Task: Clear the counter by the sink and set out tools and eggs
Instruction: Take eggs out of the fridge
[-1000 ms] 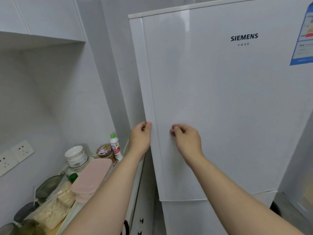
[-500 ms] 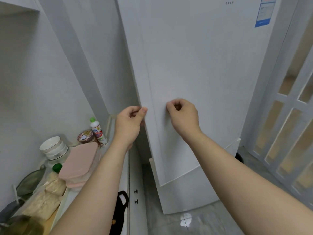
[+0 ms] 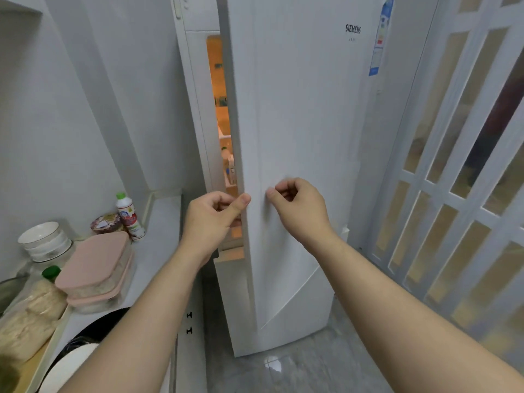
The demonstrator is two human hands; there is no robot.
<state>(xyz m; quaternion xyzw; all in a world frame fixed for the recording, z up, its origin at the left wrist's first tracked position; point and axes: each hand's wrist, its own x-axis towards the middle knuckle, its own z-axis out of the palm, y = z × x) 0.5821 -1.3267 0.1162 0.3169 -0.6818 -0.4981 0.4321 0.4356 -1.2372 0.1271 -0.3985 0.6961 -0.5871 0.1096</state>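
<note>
Far L, the counter carries stacked pink-lidded boxes & a bottle. L hand grips the free edge of the fridge door, fingers hooked behind it, thumb on the front. Door is ajar, lit shelves show in the gap. R hand is curled at the door face, holding nothing. No eggs in view, prob. inside. Door likely stiff, heavy-ish, smooth: pull at the edge. Eggs are fragile, so lift lightly.

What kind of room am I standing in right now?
Most likely a small home kitchen. A white fridge door stands ajar with lit shelves behind it, and the counter beside it holds stacked pink-lidded food containers and white bowls.
</note>
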